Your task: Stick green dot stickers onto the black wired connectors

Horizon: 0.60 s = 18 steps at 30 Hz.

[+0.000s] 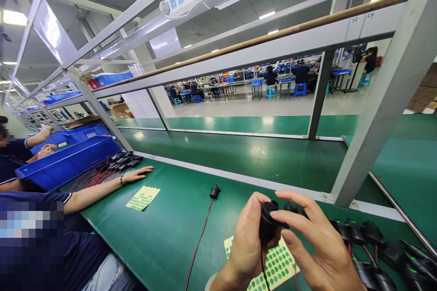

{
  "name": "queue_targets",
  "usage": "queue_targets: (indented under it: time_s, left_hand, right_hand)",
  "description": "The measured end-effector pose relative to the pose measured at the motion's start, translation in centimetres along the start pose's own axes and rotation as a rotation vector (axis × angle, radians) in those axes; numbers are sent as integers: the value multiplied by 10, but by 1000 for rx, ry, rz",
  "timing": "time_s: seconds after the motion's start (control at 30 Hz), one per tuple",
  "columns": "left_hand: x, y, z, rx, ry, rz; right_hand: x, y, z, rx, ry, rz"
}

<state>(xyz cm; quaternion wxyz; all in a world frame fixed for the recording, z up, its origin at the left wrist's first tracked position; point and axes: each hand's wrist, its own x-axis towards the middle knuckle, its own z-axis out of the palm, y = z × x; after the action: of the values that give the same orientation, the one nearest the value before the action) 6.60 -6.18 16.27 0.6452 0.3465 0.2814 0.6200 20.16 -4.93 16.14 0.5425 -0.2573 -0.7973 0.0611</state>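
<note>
- Left fingers (252, 232): I grip the black part (268, 222), lower right.
- Right fingers (312, 232): partly open, index fingertip against it.
- Sticker sheet (285, 261): below, on desk (170, 232).

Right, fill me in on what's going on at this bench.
The left hand grips a black wired part, and a fingertip of the right hand touches it. Below them lies a sheet of green dots; a similar sheet lies further left. A lone connector sits on the green bench, more black parts are heaped at the right, and a co-worker's arm reaches in at the left.
</note>
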Motion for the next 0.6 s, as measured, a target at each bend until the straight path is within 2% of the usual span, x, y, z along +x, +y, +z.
queue_targets:
  time_s: [0.17,0.3,0.47,0.6]
  left_hand:
    - [-1,3,-3,96,-5,64]
    - [0,2,-5,109,-19,95]
    - [2,1,-5,-21,-30,35]
    - [3,-2,-6,-77,-65,-31]
  right_hand:
    - [4,1,5,25,19,-11]
    - [3,3,13,137,16,52]
    - [-4,6,25,342,103,180]
    - [-6,5,24,306,86,163]
